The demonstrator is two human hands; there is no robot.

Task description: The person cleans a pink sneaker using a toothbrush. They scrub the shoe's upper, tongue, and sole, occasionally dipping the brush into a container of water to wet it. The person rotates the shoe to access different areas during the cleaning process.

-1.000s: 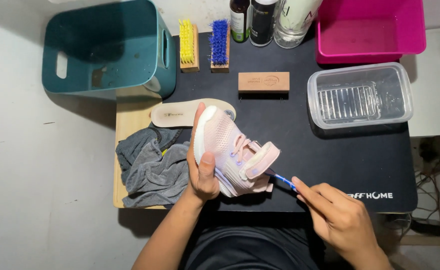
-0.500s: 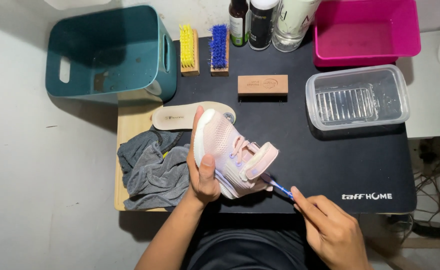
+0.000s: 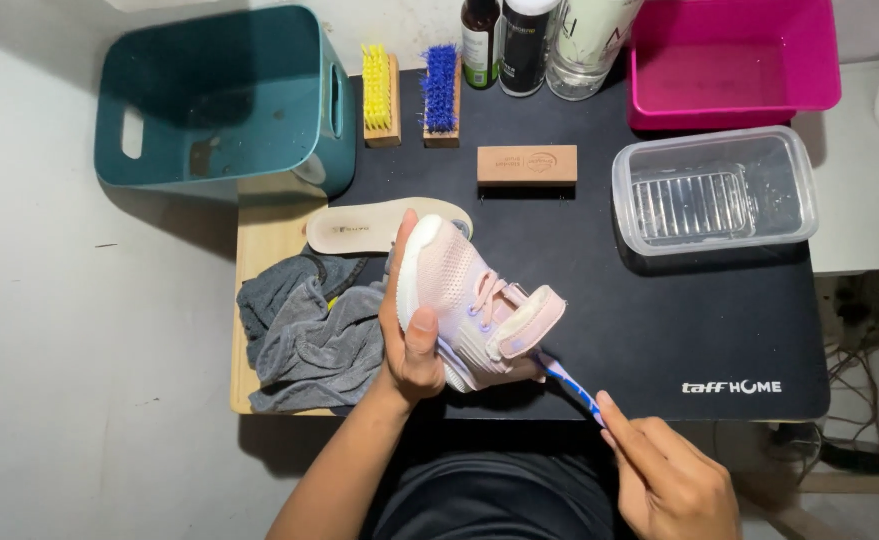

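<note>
My left hand [image 3: 411, 345] grips a pale pink knit sneaker [image 3: 469, 300] by its white sole, holding it tilted above the black mat [image 3: 659, 320]. My right hand [image 3: 669, 480] holds a blue and white toothbrush [image 3: 571, 385] whose head touches the shoe's side near the heel strap. A beige insole [image 3: 374, 228] lies flat just behind the shoe. A crumpled grey cloth [image 3: 304, 335] rests to the left of my left hand.
A teal bin [image 3: 219, 100] stands at the back left. Yellow [image 3: 379, 90] and blue [image 3: 441, 90] brushes, a wooden block [image 3: 526, 165], bottles [image 3: 529, 40], a pink tub [image 3: 734, 60] and a clear plastic container [image 3: 714, 190] sit along the back and right.
My right hand has slid slightly down and to the right with the toothbrush. The shoe stays in my left hand, barely shifted.
</note>
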